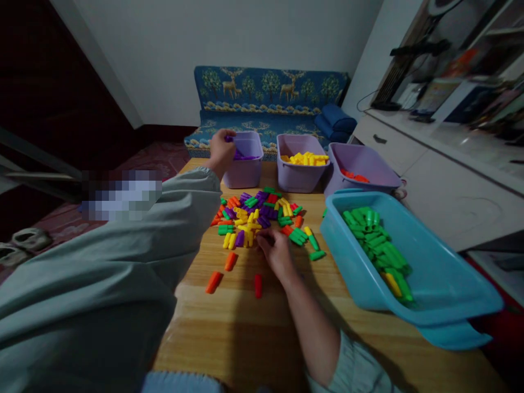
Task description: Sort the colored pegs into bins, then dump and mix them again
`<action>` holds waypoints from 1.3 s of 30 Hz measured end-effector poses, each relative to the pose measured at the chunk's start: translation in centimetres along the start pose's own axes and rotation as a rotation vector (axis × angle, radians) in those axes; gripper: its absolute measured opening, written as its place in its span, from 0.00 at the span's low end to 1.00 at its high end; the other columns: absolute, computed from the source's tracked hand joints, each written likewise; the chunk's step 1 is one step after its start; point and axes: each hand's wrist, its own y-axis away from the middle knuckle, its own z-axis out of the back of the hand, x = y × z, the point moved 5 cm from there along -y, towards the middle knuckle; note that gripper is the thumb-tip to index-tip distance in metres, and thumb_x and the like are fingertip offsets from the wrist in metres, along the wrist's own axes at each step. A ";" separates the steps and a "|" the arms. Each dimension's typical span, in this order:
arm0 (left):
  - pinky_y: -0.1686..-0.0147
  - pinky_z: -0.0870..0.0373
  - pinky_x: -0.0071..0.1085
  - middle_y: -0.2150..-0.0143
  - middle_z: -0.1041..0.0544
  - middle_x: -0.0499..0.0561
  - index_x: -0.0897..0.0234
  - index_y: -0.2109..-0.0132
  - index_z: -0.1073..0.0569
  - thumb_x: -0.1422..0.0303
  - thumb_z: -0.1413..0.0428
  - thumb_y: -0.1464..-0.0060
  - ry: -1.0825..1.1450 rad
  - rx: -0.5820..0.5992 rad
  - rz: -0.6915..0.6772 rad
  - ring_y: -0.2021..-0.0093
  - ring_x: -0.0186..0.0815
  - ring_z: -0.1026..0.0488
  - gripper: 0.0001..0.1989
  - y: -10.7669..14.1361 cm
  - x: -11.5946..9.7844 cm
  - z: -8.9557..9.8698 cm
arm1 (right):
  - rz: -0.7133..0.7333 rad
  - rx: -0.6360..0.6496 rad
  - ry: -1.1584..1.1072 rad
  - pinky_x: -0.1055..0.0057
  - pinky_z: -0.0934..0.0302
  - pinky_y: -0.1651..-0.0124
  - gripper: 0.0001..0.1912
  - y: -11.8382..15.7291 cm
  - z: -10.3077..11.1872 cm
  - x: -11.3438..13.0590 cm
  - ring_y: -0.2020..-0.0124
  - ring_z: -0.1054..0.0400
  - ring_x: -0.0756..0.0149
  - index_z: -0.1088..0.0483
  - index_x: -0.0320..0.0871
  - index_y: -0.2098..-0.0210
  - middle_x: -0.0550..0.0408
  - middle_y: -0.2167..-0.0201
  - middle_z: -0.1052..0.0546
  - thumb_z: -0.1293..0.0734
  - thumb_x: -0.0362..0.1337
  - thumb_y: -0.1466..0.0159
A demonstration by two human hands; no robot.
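Note:
My left hand [221, 150] is over the left rim of the lilac bin [242, 173] that holds purple pieces; its fingers are bent around something purple at the bin's edge. My right hand [276, 251] reaches to the near side of a mixed pile of small plastic pieces [249, 218], fingertips pressed together by the yellow ones; what they hold, if anything, is too small to tell. Two orange pieces [213, 282] and a red piece [258, 285] lie apart, nearer to me on the wooden table [204, 338].
Beside the purple bin stand a lilac bin [302, 176] of yellow pieces and another [362, 158] with orange ones. A large blue tub [352, 273] with green pieces takes up the right side. A patterned sofa [266, 90] is behind the table.

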 end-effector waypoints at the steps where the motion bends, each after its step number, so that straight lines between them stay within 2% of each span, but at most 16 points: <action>1: 0.51 0.35 0.37 0.66 0.26 0.53 0.66 0.63 0.26 0.80 0.47 0.56 -0.096 0.019 -0.046 0.55 0.42 0.30 0.12 0.1 0.4 -0.2 | 0.003 -0.005 0.005 0.73 0.42 0.78 0.06 0.1 0.0 0.1 0.80 0.33 0.67 0.28 0.43 0.68 0.57 0.79 0.26 0.35 0.37 0.43; 4: 0.47 0.38 0.40 0.66 0.26 0.56 0.66 0.67 0.25 0.80 0.47 0.57 -0.250 0.086 -0.121 0.52 0.46 0.31 0.10 0.7 1.4 -0.7 | 0.011 -0.013 0.029 0.73 0.41 0.77 0.05 0.2 0.1 0.6 0.78 0.32 0.66 0.28 0.43 0.69 0.58 0.79 0.26 0.36 0.36 0.44; 7: 0.45 0.41 0.42 0.63 0.27 0.59 0.67 0.65 0.24 0.79 0.47 0.55 -0.329 0.142 -0.211 0.52 0.47 0.32 0.10 1.2 1.5 -1.2 | 0.006 -0.012 0.049 0.73 0.41 0.76 0.05 0.3 0.1 0.7 0.77 0.32 0.66 0.28 0.44 0.68 0.59 0.79 0.26 0.36 0.36 0.43; 12: 0.43 0.43 0.45 0.60 0.27 0.62 0.69 0.63 0.24 0.76 0.48 0.52 -0.374 0.214 -0.226 0.50 0.50 0.33 0.09 1.2 1.4 -1.8 | 0.037 -0.024 0.065 0.73 0.40 0.74 0.07 0.2 0.1 0.5 0.76 0.31 0.66 0.27 0.43 0.67 0.57 0.75 0.25 0.35 0.37 0.43; 16: 0.43 0.45 0.46 0.60 0.28 0.62 0.69 0.61 0.25 0.78 0.47 0.51 -0.362 0.217 -0.220 0.50 0.50 0.33 0.10 0.9 1.5 -1.9 | 0.031 -0.021 0.062 0.73 0.40 0.74 0.06 0.2 0.1 0.4 0.77 0.32 0.67 0.27 0.43 0.67 0.57 0.76 0.25 0.35 0.36 0.43; 21: 0.40 0.46 0.45 0.51 0.31 0.66 0.71 0.52 0.29 0.77 0.46 0.48 -0.315 0.145 -0.180 0.45 0.50 0.36 0.15 0.3 2.0 -1.5 | 0.021 -0.014 0.057 0.73 0.39 0.73 0.06 0.2 0.0 0.4 0.76 0.32 0.67 0.27 0.43 0.67 0.57 0.75 0.25 0.35 0.36 0.43; 25: 0.38 0.47 0.47 0.47 0.31 0.67 0.75 0.43 0.33 0.71 0.47 0.45 -0.512 0.239 -0.188 0.42 0.52 0.37 0.22 0.3 2.4 -1.8 | 0.019 -0.020 0.060 0.72 0.39 0.72 0.07 0.2 0.0 0.5 0.75 0.32 0.66 0.27 0.42 0.67 0.57 0.75 0.25 0.36 0.36 0.43; 29: 0.39 0.45 0.49 0.43 0.30 0.63 0.66 0.36 0.37 0.64 0.54 0.40 -0.787 0.327 -0.201 0.40 0.51 0.37 0.26 1.3 2.3 -1.9 | 0.030 -0.024 0.075 0.72 0.38 0.71 0.07 0.2 0.1 0.5 0.73 0.31 0.66 0.27 0.42 0.67 0.56 0.73 0.24 0.35 0.36 0.43; 34: 0.37 0.53 0.59 0.31 0.43 0.63 0.57 0.30 0.45 0.53 0.58 0.38 -0.896 0.365 -0.147 0.32 0.56 0.48 0.32 2.4 1.8 -1.4 | 0.068 -0.028 0.070 0.72 0.38 0.71 0.06 0.0 0.0 0.2 0.72 0.31 0.65 0.27 0.42 0.68 0.56 0.74 0.24 0.36 0.36 0.43; 39: 0.37 0.56 0.61 0.27 0.56 0.62 0.56 0.28 0.53 0.52 0.56 0.40 -0.902 0.329 -0.089 0.28 0.57 0.58 0.36 4.1 1.8 -1.0 | 0.040 -0.021 0.042 0.71 0.38 0.71 0.08 0.0 -0.2 -0.1 0.72 0.31 0.65 0.28 0.42 0.68 0.55 0.75 0.25 0.37 0.38 0.43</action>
